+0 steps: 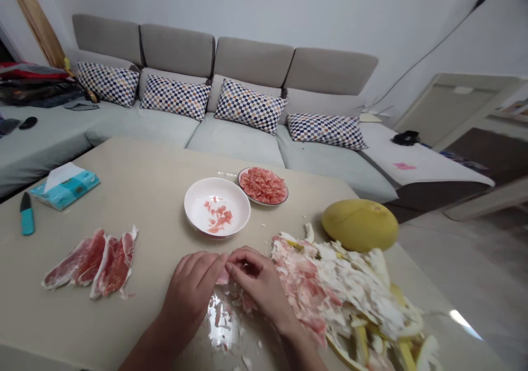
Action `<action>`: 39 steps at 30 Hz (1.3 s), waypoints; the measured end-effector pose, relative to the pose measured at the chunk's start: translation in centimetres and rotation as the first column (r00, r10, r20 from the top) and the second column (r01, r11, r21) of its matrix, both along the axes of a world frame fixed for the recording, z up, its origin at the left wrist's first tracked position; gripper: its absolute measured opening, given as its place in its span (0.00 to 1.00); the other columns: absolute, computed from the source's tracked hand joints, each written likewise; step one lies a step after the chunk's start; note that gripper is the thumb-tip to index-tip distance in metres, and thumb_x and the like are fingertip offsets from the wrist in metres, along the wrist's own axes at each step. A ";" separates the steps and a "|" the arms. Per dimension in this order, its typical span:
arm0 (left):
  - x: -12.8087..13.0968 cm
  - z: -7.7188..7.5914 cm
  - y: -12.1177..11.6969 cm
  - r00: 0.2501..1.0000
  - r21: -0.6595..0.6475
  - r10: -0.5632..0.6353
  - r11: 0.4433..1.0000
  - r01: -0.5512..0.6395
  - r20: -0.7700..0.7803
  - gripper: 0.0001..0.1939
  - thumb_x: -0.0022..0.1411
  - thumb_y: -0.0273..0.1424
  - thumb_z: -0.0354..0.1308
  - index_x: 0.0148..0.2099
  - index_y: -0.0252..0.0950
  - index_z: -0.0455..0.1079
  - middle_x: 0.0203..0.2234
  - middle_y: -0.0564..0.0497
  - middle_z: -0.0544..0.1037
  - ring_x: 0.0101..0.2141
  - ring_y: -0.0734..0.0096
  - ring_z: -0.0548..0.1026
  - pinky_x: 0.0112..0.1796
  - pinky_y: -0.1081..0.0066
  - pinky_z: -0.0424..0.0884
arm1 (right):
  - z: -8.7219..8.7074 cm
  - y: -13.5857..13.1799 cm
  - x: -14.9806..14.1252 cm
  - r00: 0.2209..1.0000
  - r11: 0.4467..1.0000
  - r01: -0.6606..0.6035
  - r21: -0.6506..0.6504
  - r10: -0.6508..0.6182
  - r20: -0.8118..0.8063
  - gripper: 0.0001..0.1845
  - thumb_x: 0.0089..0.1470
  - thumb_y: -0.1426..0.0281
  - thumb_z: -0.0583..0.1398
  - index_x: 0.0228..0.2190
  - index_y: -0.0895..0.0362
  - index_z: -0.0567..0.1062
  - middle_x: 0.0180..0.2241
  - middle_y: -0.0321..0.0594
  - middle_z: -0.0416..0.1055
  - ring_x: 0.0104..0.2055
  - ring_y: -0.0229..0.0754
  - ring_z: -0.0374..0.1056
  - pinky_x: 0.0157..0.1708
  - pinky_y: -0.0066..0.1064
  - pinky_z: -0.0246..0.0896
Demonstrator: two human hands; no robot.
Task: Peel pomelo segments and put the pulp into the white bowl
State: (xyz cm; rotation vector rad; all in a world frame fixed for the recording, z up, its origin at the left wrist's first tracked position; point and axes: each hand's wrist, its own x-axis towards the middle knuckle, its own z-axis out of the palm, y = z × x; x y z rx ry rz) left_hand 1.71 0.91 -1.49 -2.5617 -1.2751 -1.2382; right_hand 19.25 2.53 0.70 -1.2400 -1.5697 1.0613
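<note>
- The left hand [193,280] has its fingers bent, holding a small pink fruit piece [223,277] in front of the person, near the table's close edge.
- The right hand [262,283] is right beside it, with its thumb and pointer finger curled; I cannot tell if they pinch anything, because the tips are hard to see.
- Little scraps [223,318] lie on the shiny table [140,195] under both hands.
- Just past the hands is a white bowl [194,208] with a few pink bits [218,217] inside.
- Behind it, a plate [267,203] is full of pink fruit [263,184].
- On the right is a messy heap of peel [350,283], next to a big yellow fruit [359,224].
- On the left lie red fruit slices [97,261].
- Farther left are a blue knife [27,219] and a tissue pack [70,186].
</note>
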 end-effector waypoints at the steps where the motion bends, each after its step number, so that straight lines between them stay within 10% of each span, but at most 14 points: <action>1: 0.0 0.0 0.0 1.000 0.006 -0.016 1.000 0.016 -0.010 0.18 0.68 0.24 0.48 0.59 0.35 0.67 0.43 0.43 0.79 0.43 0.60 0.74 0.45 0.63 0.67 | 0.0 0.0 0.0 1.000 1.000 0.003 0.007 -0.003 0.014 0.06 0.53 0.68 0.62 0.29 0.57 0.78 0.30 0.39 0.74 0.31 0.40 0.69 0.29 0.28 0.63; 13: 0.1 0.6 -0.2 0.982 -0.212 -0.069 0.971 0.107 0.178 0.14 0.65 0.23 0.49 0.49 0.37 0.71 0.41 0.44 0.78 0.42 0.63 0.75 0.44 0.64 0.71 | -0.6 0.2 -0.2 0.991 0.994 0.092 -0.053 -0.097 -0.092 0.06 0.52 0.67 0.62 0.29 0.58 0.76 0.26 0.36 0.71 0.27 0.38 0.65 0.27 0.27 0.60; 21: -0.1 1.3 1.0 0.679 -0.723 0.320 0.517 0.459 0.660 0.09 0.56 0.31 0.61 0.41 0.35 0.74 0.40 0.44 0.80 0.42 0.60 0.78 0.44 0.65 0.72 | -0.9 3.7 0.7 0.951 0.945 0.306 0.111 -0.300 -0.071 0.08 0.53 0.64 0.63 0.32 0.57 0.76 0.30 0.39 0.74 0.30 0.39 0.68 0.29 0.29 0.65; 27: -0.3 1.4 1.3 0.623 -0.714 0.355 0.419 0.560 0.697 0.10 0.51 0.30 0.65 0.37 0.35 0.73 0.37 0.46 0.82 0.40 0.61 0.78 0.42 0.67 0.71 | 1.4 5.9 0.5 0.987 0.956 0.129 0.263 -0.150 0.061 0.12 0.56 0.66 0.60 0.42 0.53 0.79 0.50 0.45 0.72 0.46 0.45 0.70 0.45 0.36 0.67; 34: 0.1 2.0 0.7 0.654 -0.729 0.328 0.378 0.571 0.682 0.09 0.46 0.24 0.66 0.32 0.36 0.71 0.28 0.53 0.77 0.34 0.66 0.76 0.39 0.68 0.71 | 1.8 1.1 1.8 0.951 0.952 -0.303 -0.035 0.305 0.045 0.11 0.60 0.63 0.60 0.34 0.56 0.81 0.35 0.42 0.77 0.39 0.43 0.72 0.41 0.32 0.65; 39: 0.0 1.6 0.7 0.679 -0.721 0.263 0.378 0.581 0.685 0.09 0.46 0.25 0.68 0.32 0.36 0.73 0.36 0.49 0.77 0.40 0.63 0.76 0.41 0.68 0.71 | 0.7 -0.1 2.6 0.958 0.957 -0.285 -0.052 0.282 -0.058 0.13 0.59 0.61 0.61 0.29 0.56 0.80 0.33 0.42 0.75 0.38 0.43 0.70 0.40 0.33 0.64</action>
